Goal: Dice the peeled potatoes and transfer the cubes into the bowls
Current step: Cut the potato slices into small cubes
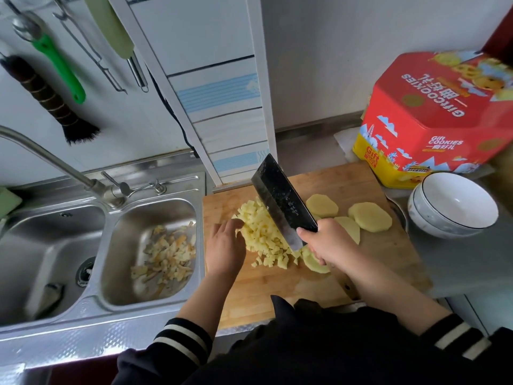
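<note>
On the wooden cutting board lies a heap of potato cubes. The left hand rests against the heap's left side, its fingers relaxed and extended, holding nothing. The right hand has its fingers clenched round the handle of a dark cleaver, whose blade stands tilted against the right side of the heap. Potato slices lie flat on the board to the right of the blade, and one more piece sits under the right hand. Stacked white bowls stand on the worktop just beside the board's far right corner, in front of a red cookie tin. Peelings lie in the right basin of the sink at left.
</note>
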Motion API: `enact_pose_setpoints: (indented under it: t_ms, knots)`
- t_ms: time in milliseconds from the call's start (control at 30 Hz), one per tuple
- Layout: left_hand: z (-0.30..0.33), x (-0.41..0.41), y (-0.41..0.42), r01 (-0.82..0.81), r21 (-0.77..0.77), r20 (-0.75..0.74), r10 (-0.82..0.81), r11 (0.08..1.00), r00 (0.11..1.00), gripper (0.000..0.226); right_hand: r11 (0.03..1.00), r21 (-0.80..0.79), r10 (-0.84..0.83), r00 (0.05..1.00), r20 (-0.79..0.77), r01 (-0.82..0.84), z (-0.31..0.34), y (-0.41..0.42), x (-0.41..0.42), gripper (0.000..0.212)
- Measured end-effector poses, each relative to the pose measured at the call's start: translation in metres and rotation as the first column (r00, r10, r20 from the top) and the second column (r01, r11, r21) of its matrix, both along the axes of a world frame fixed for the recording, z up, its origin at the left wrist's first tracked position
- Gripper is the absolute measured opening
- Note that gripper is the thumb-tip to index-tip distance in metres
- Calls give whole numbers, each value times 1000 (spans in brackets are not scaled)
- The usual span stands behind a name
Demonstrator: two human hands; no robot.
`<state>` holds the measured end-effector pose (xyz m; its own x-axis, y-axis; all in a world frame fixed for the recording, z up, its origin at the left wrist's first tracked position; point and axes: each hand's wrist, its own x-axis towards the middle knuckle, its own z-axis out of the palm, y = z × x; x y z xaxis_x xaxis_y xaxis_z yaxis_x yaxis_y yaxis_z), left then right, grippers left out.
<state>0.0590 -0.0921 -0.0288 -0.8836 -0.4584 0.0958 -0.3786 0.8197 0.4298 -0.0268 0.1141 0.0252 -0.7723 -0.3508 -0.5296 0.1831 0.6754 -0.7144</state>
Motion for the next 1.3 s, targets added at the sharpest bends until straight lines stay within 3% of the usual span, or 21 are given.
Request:
enact_pose_setpoints:
  t_ms: [100, 333, 433, 567, 700, 833, 900, 1133, 1300]
  knots:
    - [3, -1, 8, 53, 12, 35, -53, 999, 998, 42, 1000, 13, -9, 1000, -5, 10, 2, 10, -3, 33]
    - [25, -37, 28, 244, -50, 44, -242, 969, 969, 41, 978, 170, -86, 972, -217, 125, 20, 52, -19, 39]
    - [29, -65, 45, 405, -86, 178, -386, 910, 905, 48, 965, 145, -181, 953, -245, 220, 22, 74, -19, 38]
    - [25, -98, 69, 540, -63, 459, -456, 840, 763, 62, 925, 70, -350, 910, -221, 373, 14, 98, -12, 36]
    - [25, -117, 91, 595, -42, 547, -480, 802, 686, 74, 889, 1, -449, 871, -201, 459, 8, 117, -4, 35]
    - [14, -101, 118, 815, -71, 671, -577, 576, 466, 105, 868, 6, -491, 860, -137, 497, 0, 127, 2, 32]
    - [7, -94, 122, 869, -124, 703, -576, 479, 417, 110, 862, -5, -504, 855, -120, 507, -2, 128, 5, 30]
    - [4, -90, 127, 872, -230, 669, -580, 433, 465, 106, 857, -37, -515, 848, -127, 514, -5, 125, 2, 29]
    - [3, -75, 121, 870, -299, 608, -624, 393, 491, 90, 858, -25, -512, 850, -124, 513, -7, 124, 1, 29]
